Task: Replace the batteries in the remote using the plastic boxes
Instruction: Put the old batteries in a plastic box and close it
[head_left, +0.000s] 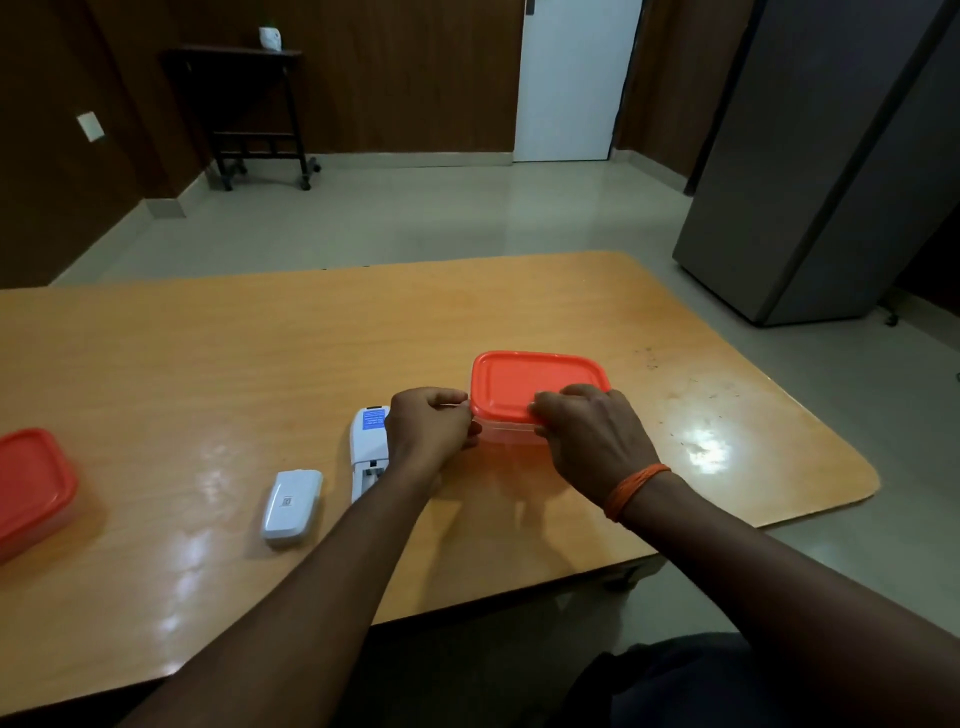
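Note:
A clear plastic box with an orange lid (524, 376) stands on the wooden table (260, 364), right of centre. My left hand (428, 428) grips the box's left edge at the lid rim. My right hand (592, 431) holds the lid's near edge, fingers curled over it. The white remote (368, 441) lies face down just left of my left hand, its battery bay open and partly hidden by my forearm. Its white battery cover (291, 506) lies loose further left. A second orange-lidded box (31, 483) sits at the table's left edge, cut off by the frame.
The table's near edge and rounded right corner (852, 483) are close to the box. A grey cabinet (831, 182) stands on the floor at the right, a dark wheeled stand (249, 114) at the far wall, and a white door (571, 78) behind.

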